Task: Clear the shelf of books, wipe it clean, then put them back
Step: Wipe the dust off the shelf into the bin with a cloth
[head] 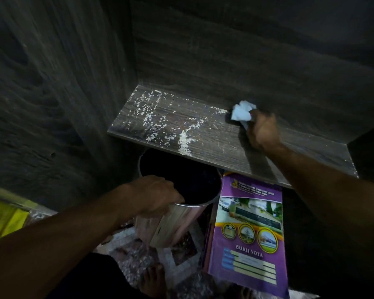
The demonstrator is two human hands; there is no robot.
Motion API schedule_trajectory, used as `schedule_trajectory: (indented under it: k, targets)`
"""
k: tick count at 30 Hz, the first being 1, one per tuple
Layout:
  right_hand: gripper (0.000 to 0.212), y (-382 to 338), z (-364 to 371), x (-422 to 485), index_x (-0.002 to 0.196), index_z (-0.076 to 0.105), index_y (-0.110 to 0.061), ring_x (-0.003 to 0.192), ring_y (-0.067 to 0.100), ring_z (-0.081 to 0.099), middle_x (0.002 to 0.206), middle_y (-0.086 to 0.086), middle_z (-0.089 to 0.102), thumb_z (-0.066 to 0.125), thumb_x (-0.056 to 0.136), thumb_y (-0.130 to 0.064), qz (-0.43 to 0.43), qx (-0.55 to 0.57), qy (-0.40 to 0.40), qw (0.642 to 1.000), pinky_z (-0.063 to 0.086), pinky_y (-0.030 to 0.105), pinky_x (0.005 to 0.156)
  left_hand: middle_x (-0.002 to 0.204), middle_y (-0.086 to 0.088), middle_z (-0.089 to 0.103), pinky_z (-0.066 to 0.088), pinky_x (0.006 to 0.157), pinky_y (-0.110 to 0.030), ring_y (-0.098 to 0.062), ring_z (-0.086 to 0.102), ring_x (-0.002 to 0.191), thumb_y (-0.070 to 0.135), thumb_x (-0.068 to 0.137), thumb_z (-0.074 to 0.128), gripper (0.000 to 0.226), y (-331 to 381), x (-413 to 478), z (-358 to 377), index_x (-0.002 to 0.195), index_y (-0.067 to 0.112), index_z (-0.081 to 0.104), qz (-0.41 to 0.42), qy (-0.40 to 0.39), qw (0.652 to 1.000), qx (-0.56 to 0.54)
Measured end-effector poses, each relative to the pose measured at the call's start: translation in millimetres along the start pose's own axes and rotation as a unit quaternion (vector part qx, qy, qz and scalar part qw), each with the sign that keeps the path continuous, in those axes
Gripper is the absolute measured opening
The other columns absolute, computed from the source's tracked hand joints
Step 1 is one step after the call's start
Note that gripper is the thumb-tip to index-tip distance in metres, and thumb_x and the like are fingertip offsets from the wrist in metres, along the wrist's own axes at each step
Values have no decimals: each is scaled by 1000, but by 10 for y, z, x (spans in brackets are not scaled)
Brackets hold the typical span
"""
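Note:
The dark wooden shelf holds no books; white crumbs are scattered over its left half, with one thick streak near the front edge. My right hand grips a crumpled white tissue and presses it on the shelf near the back wall. My left hand grips the rim of a shiny metal bin, held just under the shelf's front edge, below the crumbs. A purple notebook titled "Buku Nota" lies on top of a stack below the shelf, right of the bin.
Dark wood panels enclose the shelf at the left and at the back. A yellow object lies at the far left. The floor has patterned tiles, with my bare feet at the bottom.

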State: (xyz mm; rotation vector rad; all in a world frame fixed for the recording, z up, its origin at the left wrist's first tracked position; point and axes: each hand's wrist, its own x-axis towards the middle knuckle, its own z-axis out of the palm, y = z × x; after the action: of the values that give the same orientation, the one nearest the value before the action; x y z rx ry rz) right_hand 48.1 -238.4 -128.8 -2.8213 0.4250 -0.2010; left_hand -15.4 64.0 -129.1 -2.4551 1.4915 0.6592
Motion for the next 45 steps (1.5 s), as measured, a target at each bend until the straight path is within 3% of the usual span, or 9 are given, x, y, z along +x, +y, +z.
schedule_trajectory:
  k: [9, 21, 24, 27, 32, 35, 39, 42, 45]
  targets:
    - [37, -603, 502, 230, 116, 56, -3, 97, 40, 54, 102, 24, 66, 44, 88, -24, -106, 27, 31, 994, 34, 37, 77, 127, -4, 59, 43, 90, -32, -26, 55, 117, 26, 93, 55, 37, -189, -37, 79, 129, 29, 52, -19, 6, 1000, -12]
    - [37, -1302, 709, -35, 131, 58, -21, 111, 27, 47, 121, 14, 55, 46, 96, -19, -274, 146, -129, 942, 41, 36, 93, 122, -1, 61, 38, 81, -26, -21, 57, 113, 26, 93, 56, 32, -343, -120, 190, 125, 27, 54, -31, 25, 999, -37]
    - [39, -1293, 702, -305, 129, 59, -17, 102, 19, 46, 108, 10, 60, 45, 93, -20, -307, 159, -141, 927, 39, 34, 89, 125, -2, 59, 39, 85, -27, -21, 55, 115, 26, 93, 55, 33, -343, -127, 185, 127, 27, 54, -26, 34, 998, -36]
    - [29, -1309, 709, -601, 123, 62, -10, 92, 18, 47, 89, -6, 55, 50, 96, -8, -304, 206, -133, 921, 32, 26, 77, 126, -2, 57, 39, 87, -27, -20, 53, 115, 29, 95, 52, 36, -327, -125, 225, 131, 28, 51, -25, 30, 999, -37]
    - [23, -1354, 639, -717, 110, 63, -20, 93, 17, 59, 94, -5, 64, 48, 93, -19, -272, 295, -173, 900, 45, 32, 81, 130, -1, 56, 37, 89, -27, -20, 51, 118, 30, 96, 51, 40, -285, -169, 254, 136, 29, 49, -20, 33, 999, -31]
    - [22, -1335, 461, -415, 113, 62, -23, 94, 11, 56, 98, -8, 63, 47, 96, -21, -204, 328, -102, 916, 43, 28, 77, 121, -2, 61, 40, 83, -29, -23, 57, 111, 28, 95, 52, 31, -266, -219, 240, 125, 27, 54, -17, 41, 999, -4]
    - [24, -1230, 263, 210, 119, 62, -10, 101, 19, 56, 111, 7, 65, 47, 100, -11, -153, 213, -1, 965, 40, 28, 82, 119, -4, 62, 40, 80, -30, -26, 59, 109, 26, 94, 51, 30, -300, -282, 246, 124, 26, 54, -25, 33, 999, 2]
    - [34, -1100, 433, 490, 132, 56, -14, 116, 37, 54, 128, 19, 61, 47, 100, -17, -144, 86, -13, 986, 38, 38, 99, 117, -5, 62, 39, 78, -30, -26, 58, 108, 26, 95, 51, 26, -336, -295, 234, 121, 24, 55, -30, 33, 999, -4]
    - [39, -1190, 687, 462, 137, 53, -15, 113, 42, 50, 126, 25, 58, 48, 99, -17, -163, 39, -29, 985, 38, 41, 96, 116, -5, 62, 42, 82, -32, -26, 58, 109, 28, 96, 52, 25, -361, -305, 234, 120, 24, 55, -34, 30, 999, -7]
